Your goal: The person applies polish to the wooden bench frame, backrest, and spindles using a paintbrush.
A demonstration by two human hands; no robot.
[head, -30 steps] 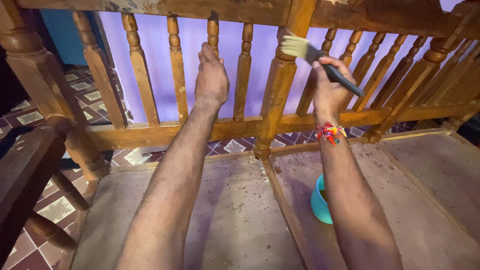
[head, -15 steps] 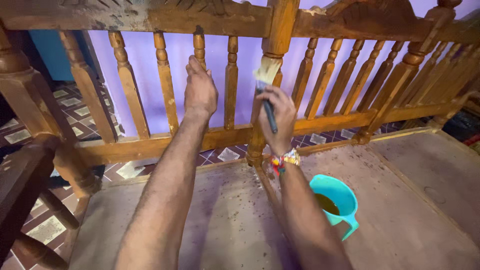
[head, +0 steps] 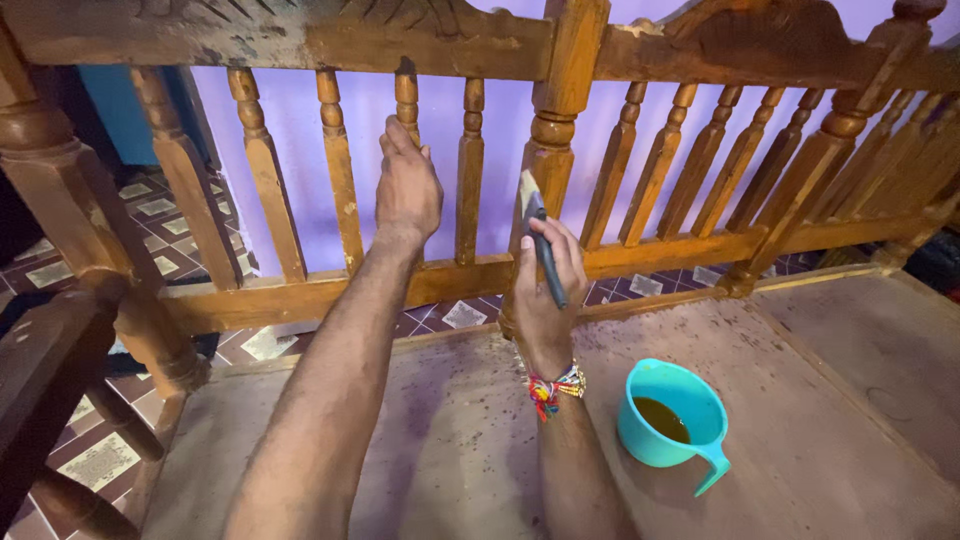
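My right hand grips a paintbrush by its dark handle, bristles up against the lower part of the thick turned centre post of a wooden railing. A coloured thread band sits on that wrist. My left hand is wrapped around a thin turned spindle to the left of the post. A teal plastic mug with brown liquid in it stands on the board to the right of my right forearm.
The railing's bottom rail and top rail run across the view. A heavy corner post stands at left. The brown board is speckled with drips. Behind the spindles are a purple wall and a patterned tile floor.
My right hand has carried the brush from high on the centre post down to its lower part. The teal mug has come fully into view. My left hand stays on its spindle.
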